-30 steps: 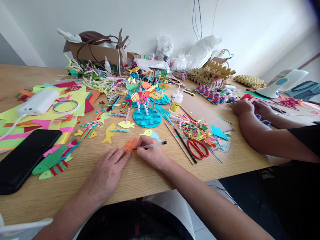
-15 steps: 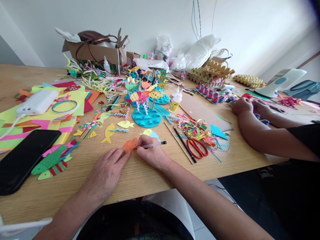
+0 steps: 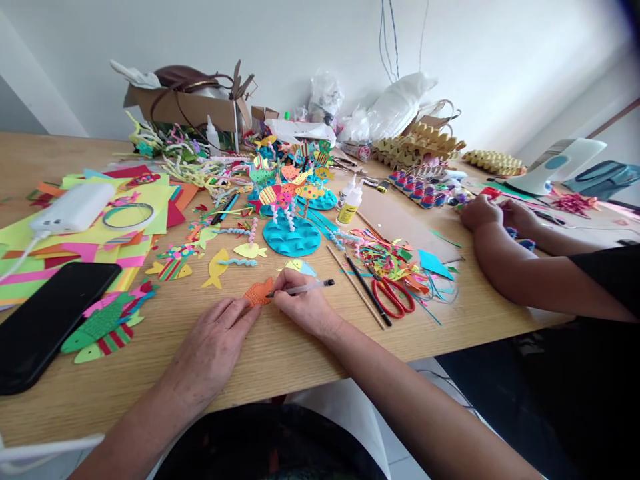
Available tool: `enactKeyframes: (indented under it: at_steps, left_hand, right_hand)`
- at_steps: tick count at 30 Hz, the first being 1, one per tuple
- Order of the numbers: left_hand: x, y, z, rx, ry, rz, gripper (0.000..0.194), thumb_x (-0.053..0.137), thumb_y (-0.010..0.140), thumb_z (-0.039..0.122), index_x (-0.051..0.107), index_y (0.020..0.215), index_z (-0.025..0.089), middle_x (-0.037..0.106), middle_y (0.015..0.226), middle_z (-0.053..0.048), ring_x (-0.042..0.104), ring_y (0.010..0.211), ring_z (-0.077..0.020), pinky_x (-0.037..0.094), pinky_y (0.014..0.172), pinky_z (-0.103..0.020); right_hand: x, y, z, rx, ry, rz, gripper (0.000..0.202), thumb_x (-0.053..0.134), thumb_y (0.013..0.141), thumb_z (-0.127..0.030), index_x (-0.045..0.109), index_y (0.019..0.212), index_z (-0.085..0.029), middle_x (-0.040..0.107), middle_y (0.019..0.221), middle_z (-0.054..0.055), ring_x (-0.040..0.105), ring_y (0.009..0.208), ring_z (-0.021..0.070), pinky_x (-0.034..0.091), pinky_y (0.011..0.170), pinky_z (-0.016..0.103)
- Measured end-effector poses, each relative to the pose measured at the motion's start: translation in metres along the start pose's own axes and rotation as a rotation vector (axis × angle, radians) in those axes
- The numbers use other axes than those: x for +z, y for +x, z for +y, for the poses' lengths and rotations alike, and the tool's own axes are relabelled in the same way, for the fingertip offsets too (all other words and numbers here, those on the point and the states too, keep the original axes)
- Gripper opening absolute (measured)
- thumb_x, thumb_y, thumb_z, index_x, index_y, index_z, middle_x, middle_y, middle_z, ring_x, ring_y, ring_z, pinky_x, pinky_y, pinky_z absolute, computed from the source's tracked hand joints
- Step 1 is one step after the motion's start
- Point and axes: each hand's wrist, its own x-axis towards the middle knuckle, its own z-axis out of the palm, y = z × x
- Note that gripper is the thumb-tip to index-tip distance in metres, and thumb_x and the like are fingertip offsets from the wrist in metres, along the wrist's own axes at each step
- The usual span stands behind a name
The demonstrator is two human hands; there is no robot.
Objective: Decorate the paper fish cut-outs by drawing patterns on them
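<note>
An orange paper fish [image 3: 259,292] with small drawn marks lies near the table's front edge. My left hand [image 3: 216,343] rests on the table, its fingertips pressing the fish's left side. A pen [image 3: 305,288] with a dark cap end is pinched in my right hand [image 3: 305,307], and its tip touches the right part of the fish. Just behind my right hand lies a yellow and blue paper fish [image 3: 299,268], partly covered. A yellow fish [image 3: 218,268] and a pale yellow one [image 3: 250,251] lie beyond my left hand.
Red scissors [image 3: 393,297], a black pencil [image 3: 369,291] and paper scraps lie to the right. Blue discs [image 3: 291,238] bearing paper fish stand behind. A black phone [image 3: 55,320] and coloured sheets are at left. Another person's hands [image 3: 483,213] work at right.
The pen has shifted very slightly on the orange fish, still in my right hand. The camera view has moved a little. My left hand stays on the fish.
</note>
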Motion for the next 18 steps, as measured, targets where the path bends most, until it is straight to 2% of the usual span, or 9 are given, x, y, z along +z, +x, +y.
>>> enactKeyframes:
  at_steps: [13, 18]
  left_hand:
    - [0.0004, -0.0012, 0.0004, -0.033, -0.032, -0.038, 0.041, 0.032, 0.087, 0.008, 0.058, 0.118, 0.013, 0.059, 0.109, -0.012, 0.052, 0.101, -0.0249, 0.048, 0.086, -0.039]
    - [0.0022, -0.0020, 0.0002, -0.025, -0.015, -0.025, 0.041, 0.031, 0.087, 0.007, 0.058, 0.118, 0.010, 0.059, 0.109, -0.013, 0.051, 0.102, -0.0259, 0.048, 0.087, -0.040]
  right_hand:
    - [-0.0002, 0.0002, 0.0028, 0.007, -0.008, -0.028, 0.005, 0.046, 0.058, -0.014, 0.047, 0.058, -0.019, 0.045, 0.051, -0.006, 0.037, 0.048, 0.0083, 0.029, 0.045, 0.020]
    - [0.0011, -0.0004, 0.0051, -0.007, -0.019, -0.021, 0.005, 0.048, 0.060, -0.014, 0.048, 0.058, -0.019, 0.046, 0.052, -0.006, 0.038, 0.048, 0.0083, 0.029, 0.046, 0.020]
